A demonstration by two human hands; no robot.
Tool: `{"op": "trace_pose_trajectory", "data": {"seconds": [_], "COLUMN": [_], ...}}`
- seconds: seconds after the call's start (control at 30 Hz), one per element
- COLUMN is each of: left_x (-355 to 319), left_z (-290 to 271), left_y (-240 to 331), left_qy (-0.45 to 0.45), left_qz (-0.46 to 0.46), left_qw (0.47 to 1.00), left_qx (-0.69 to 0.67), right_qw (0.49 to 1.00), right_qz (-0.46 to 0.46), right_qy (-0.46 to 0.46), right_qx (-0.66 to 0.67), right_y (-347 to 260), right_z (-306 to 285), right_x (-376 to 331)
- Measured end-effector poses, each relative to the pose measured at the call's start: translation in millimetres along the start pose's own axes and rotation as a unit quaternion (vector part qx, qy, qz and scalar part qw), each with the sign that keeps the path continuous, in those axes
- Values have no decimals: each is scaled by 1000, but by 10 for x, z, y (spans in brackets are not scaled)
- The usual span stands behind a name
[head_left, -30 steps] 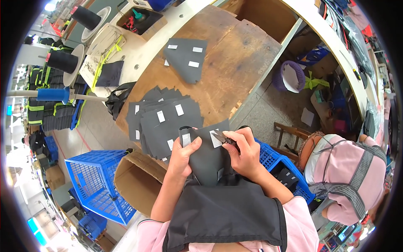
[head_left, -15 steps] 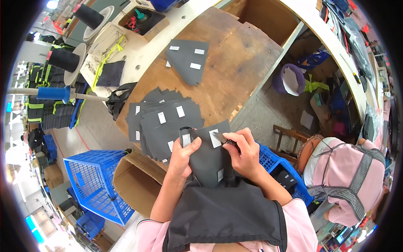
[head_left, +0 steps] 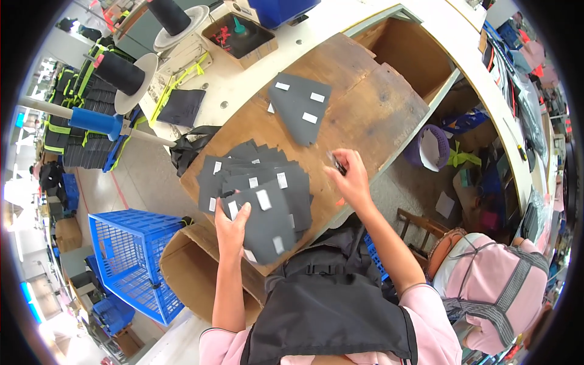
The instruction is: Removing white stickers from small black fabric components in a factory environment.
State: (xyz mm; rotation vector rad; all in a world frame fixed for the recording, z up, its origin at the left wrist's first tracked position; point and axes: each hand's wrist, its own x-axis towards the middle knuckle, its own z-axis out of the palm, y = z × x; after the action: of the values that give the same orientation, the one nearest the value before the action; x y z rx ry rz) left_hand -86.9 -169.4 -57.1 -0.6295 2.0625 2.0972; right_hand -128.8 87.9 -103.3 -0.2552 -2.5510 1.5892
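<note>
My left hand (head_left: 231, 230) grips the edge of a dark grey fabric piece (head_left: 266, 231) with white patches, thumb on top. The piece is held over the near part of a stack of similar grey pieces (head_left: 298, 198) on a brown wooden board. To its right, above the bare wood, my right hand (head_left: 351, 176) is closed around a small dark tool (head_left: 337, 164) with a shiny tip, which looks like thread snips. Farther back on the board, apart from the stack, lies another grey piece (head_left: 301, 115) with white patches.
A blue plastic crate (head_left: 131, 228) and an open cardboard box (head_left: 188, 261) stand at the left. Black thread cones (head_left: 118, 72) and a parts box (head_left: 240, 36) sit at the back left. On the right are a purple basket (head_left: 431, 146) and a person in pink (head_left: 493, 280).
My left hand has carried the fabric piece left, over the stack. My right hand has left the piece and moved forward, still holding the small tool. The view has shifted slightly.
</note>
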Motion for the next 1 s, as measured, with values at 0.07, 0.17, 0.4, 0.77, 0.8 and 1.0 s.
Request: {"op": "trace_pose_trajectory", "data": {"seconds": [0.07, 0.17, 0.4, 0.77, 0.8, 1.0], "left_x": [146, 255, 381, 342, 306, 275], "left_z": [32, 39, -49, 708, 800, 728], "left_y": [-129, -260, -625, -15, 5, 158], "left_qy": [77, 148, 122, 43, 20, -31], "left_qz": [80, 136, 131, 343, 367, 405], "left_qw": [968, 841, 808, 821, 820, 850], "left_qx": [224, 502, 562, 456, 439, 335], "right_qw": [999, 989, 976, 964, 958, 985], "right_qz": [-1, 101, 117, 186, 206, -15], "right_qy": [-5, 45, 18, 135, 151, 162], "right_qx": [-42, -94, -180, -132, -128, 61], "right_y": [315, 342, 337, 280, 428, 233], "right_z": [181, 528, 955, 831, 866, 500], "right_x": [379, 719, 891, 880, 912, 688]}}
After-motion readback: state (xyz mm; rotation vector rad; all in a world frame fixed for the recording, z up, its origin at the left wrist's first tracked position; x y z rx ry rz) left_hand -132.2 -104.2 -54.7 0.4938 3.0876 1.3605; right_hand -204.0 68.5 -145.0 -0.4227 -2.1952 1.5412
